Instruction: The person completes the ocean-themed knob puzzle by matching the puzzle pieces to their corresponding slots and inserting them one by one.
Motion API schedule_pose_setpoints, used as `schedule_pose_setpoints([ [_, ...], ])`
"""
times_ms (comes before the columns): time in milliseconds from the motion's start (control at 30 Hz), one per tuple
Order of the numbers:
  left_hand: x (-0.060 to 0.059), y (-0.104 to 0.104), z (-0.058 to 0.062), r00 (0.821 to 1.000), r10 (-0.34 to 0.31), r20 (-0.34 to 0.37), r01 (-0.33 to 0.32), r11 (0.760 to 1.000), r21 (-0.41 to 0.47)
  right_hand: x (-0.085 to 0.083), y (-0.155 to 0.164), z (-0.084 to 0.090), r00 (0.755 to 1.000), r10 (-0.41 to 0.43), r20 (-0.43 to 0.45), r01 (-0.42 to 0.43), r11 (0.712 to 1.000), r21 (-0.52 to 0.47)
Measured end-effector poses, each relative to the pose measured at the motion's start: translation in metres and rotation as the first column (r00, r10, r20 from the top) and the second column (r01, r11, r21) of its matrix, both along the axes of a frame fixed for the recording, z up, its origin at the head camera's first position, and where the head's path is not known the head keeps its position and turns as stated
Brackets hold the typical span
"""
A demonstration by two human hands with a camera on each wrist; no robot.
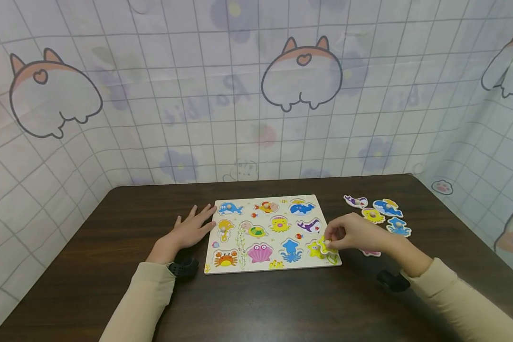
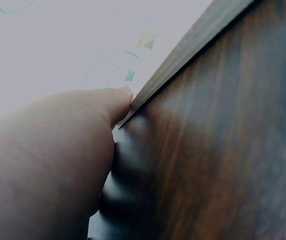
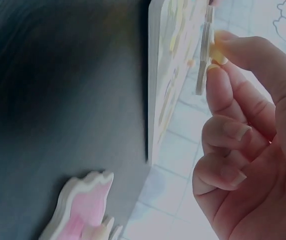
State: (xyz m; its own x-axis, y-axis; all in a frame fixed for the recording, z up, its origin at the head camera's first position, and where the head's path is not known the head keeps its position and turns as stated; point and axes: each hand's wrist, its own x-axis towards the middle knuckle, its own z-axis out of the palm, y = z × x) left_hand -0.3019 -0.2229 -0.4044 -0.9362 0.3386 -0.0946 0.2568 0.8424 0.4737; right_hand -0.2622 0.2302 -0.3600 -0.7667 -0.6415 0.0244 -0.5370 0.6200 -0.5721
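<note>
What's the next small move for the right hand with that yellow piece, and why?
Probably lift the yellow piece a little higher off the puzzle board. The right hand pinches its peg, and in the right wrist view the piece stands just off the board's face. The left hand rests flat at the board's left edge.

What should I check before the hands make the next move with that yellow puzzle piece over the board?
1. Right hand pinches the yellow piece by its knob: ok.
2. Piece lifted off the puzzle board: ok, the right wrist view shows a gap.
3. Piece lined up with its slot at the board's near right corner: cannot tell, the hand hides it.
4. Left hand steadies the board, fingers flat at its left edge: ok.
5. Loose pieces on the table lie right of the board, out of the path: ok.
6. Pink piece beside the right wrist, might get bumped: not ok.
</note>
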Motion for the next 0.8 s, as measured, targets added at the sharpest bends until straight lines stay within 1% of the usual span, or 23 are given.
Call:
schedule_pose_setpoints([
  [267,-0.001,-0.002,-0.003,1.000,0.007,-0.005,-0.007,1.000,-0.002,-0.003,-0.013,-0.004,0.999,-0.042,0.011,0.041,0.997,0.060],
  [433,-0.001,-0.002,-0.005,1.000,0.006,-0.003,-0.005,1.000,0.003,-0.002,-0.020,-0.005,0.999,-0.053,-0.005,0.053,0.992,0.111],
  [633,-0.001,-0.002,-0.004,1.000,0.005,-0.004,-0.005,1.000,0.003,-0.002,-0.025,-0.005,1.000,-0.011,-0.017,0.012,0.997,0.078],
  [800,-0.001,-0.001,-0.003,1.000,0.006,-0.006,-0.006,1.000,-0.001,-0.002,-0.026,-0.005,1.000,-0.002,-0.021,0.004,0.997,0.076],
])
